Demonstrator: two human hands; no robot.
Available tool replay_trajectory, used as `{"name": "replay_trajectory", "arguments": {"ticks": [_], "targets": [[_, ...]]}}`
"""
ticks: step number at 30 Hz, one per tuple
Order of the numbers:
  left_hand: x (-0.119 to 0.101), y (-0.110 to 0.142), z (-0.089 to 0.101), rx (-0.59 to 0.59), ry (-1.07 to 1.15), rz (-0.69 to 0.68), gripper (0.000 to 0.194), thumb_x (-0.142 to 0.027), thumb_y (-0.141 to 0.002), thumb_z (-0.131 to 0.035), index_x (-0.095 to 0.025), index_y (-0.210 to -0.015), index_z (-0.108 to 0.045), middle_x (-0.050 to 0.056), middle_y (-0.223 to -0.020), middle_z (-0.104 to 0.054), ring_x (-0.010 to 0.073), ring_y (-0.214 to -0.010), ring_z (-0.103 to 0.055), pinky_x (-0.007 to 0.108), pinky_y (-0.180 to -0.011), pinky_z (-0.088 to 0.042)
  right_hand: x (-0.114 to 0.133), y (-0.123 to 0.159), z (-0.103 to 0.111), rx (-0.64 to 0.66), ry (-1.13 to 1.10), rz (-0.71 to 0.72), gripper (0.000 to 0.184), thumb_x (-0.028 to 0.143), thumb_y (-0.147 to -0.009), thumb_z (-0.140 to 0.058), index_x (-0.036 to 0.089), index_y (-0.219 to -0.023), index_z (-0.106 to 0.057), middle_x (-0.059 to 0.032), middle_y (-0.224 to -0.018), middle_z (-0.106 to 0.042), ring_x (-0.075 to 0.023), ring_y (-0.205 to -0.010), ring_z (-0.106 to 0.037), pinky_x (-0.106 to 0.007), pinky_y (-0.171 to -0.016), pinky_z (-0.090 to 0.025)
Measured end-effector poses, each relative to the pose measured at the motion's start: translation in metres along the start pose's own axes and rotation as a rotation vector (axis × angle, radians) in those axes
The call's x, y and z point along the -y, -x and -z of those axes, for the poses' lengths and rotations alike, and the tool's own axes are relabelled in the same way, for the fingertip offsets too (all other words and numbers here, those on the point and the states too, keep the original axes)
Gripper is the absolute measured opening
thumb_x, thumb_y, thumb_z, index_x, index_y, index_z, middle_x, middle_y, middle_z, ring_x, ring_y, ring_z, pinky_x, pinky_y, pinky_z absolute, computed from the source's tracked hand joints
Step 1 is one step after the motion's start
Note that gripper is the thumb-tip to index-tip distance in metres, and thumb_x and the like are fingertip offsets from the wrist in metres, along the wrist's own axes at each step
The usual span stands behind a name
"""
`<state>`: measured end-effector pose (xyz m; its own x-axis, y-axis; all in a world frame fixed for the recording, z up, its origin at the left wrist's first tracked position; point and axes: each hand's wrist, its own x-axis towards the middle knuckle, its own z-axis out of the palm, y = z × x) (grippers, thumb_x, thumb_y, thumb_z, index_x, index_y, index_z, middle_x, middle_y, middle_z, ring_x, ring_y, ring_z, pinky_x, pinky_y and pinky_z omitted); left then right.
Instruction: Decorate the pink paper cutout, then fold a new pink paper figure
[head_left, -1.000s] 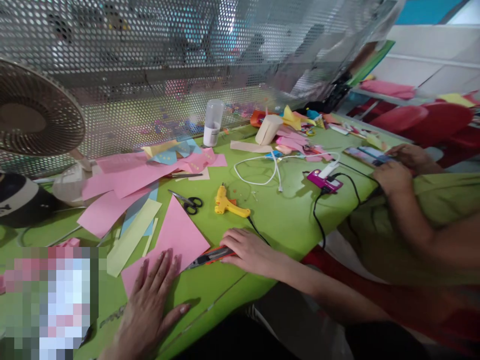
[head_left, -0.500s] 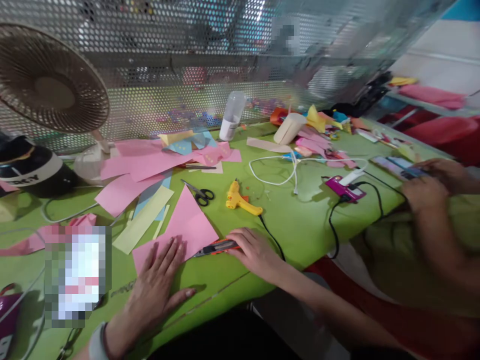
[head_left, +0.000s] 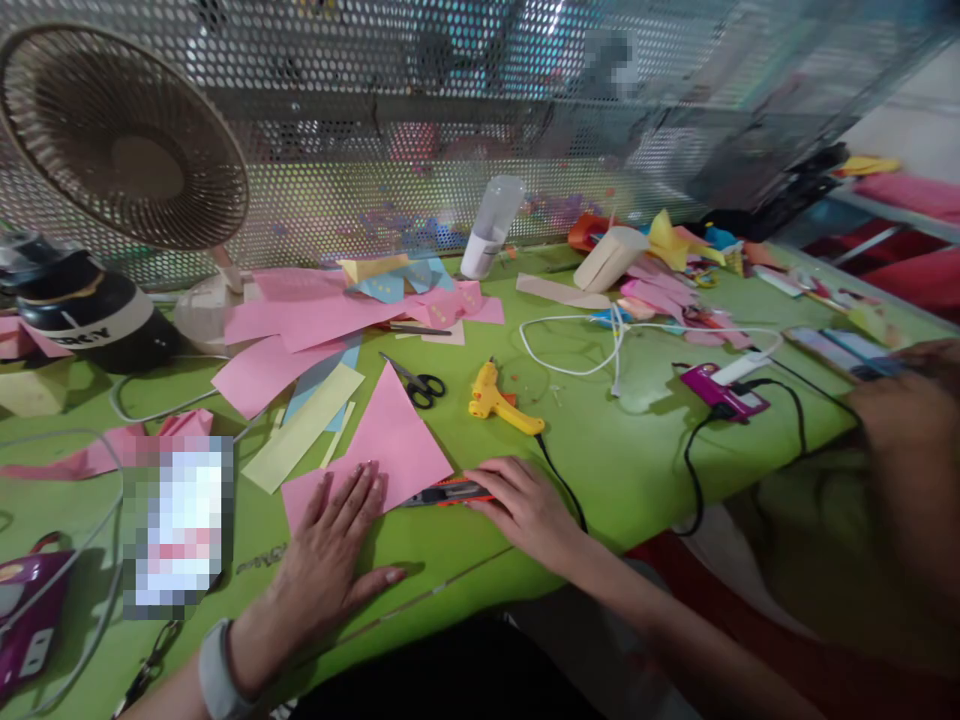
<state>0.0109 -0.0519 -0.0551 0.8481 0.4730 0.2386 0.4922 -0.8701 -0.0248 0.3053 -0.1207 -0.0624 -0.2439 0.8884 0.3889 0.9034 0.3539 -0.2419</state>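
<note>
My left hand lies flat with its fingers spread on the lower left of a pink paper sheet that tapers to a point at the far side. My right hand has its fingers closed over the near end of an orange and black utility knife. The knife lies low on the table along the paper's right lower edge, its tip pointing left. Black-handled scissors rest just beyond the paper, and a yellow glue gun sits to their right.
Pink paper pieces and a pale yellow strip lie left of centre. A fan and black bottle stand at the back left. A purple power strip with cables is on the right, near another person's hands.
The view has turned slightly left, so everything appears shifted right. My left hand stays pressed on the pink paper, and my right hand stays on the knife with little visible movement.
</note>
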Motion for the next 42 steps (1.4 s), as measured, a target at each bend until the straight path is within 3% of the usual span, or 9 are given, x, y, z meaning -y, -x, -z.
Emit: {"name": "replay_trajectory", "arguments": {"ticks": [8, 13, 25, 38, 42], "targets": [[-0.004, 0.000, 0.004, -0.029, 0.010, 0.056, 0.092, -0.072, -0.090, -0.040, -0.017, -0.159, -0.013, 0.012, -0.159, -0.034, 0.0288, -0.147, -0.029, 0.044, -0.123, 0.000, -0.002, 0.003, -0.003, -0.033, -0.039, -0.024, 0.023, 0.022, -0.094, -0.059, 0.017, -0.115, -0.066, -0.0120, -0.100, -0.066, -0.0243, -0.091, -0.063, -0.040, -0.080, -0.055], [-0.001, 0.009, 0.009, -0.020, -0.006, 0.048, 0.094, -0.072, -0.090, -0.040, -0.014, -0.159, -0.012, 0.012, -0.159, -0.034, 0.0282, -0.148, -0.027, 0.041, -0.123, -0.006, -0.001, 0.003, -0.004, -0.028, -0.030, -0.038, 0.023, 0.021, -0.093, -0.059, 0.020, -0.115, -0.066, -0.0109, -0.100, -0.067, -0.0238, -0.091, -0.063, -0.040, -0.080, -0.055], [0.000, 0.019, 0.000, -0.029, -0.033, 0.048, 0.098, -0.075, -0.087, -0.043, -0.011, -0.158, -0.016, 0.015, -0.159, -0.034, 0.0295, -0.148, -0.027, 0.041, -0.123, -0.003, 0.000, 0.004, -0.003, -0.045, -0.054, -0.033, 0.021, 0.022, -0.094, -0.058, 0.018, -0.114, -0.066, -0.0108, -0.099, -0.066, -0.0236, -0.090, -0.063, -0.039, -0.079, -0.055], [-0.009, 0.016, 0.005, 0.138, 0.120, 0.108, 0.094, -0.070, -0.093, -0.038, -0.015, -0.159, 0.000, 0.014, -0.163, -0.023, 0.0302, -0.151, -0.018, 0.049, -0.123, -0.004, -0.004, 0.012, 0.000, 0.017, -0.077, -0.017, 0.027, 0.026, -0.096, -0.056, 0.021, -0.119, -0.068, -0.0107, -0.098, -0.064, -0.0248, -0.090, -0.061, -0.040, -0.080, -0.051], [-0.010, 0.016, 0.005, 0.125, 0.139, 0.100, 0.097, -0.071, -0.092, -0.039, -0.013, -0.158, 0.003, 0.016, -0.162, -0.023, 0.0308, -0.151, -0.018, 0.050, -0.123, -0.003, -0.002, 0.010, 0.000, -0.022, -0.050, 0.018, 0.027, 0.026, -0.094, -0.060, 0.020, -0.119, -0.067, -0.0101, -0.097, -0.064, -0.0246, -0.089, -0.060, -0.039, -0.078, -0.051]]}}
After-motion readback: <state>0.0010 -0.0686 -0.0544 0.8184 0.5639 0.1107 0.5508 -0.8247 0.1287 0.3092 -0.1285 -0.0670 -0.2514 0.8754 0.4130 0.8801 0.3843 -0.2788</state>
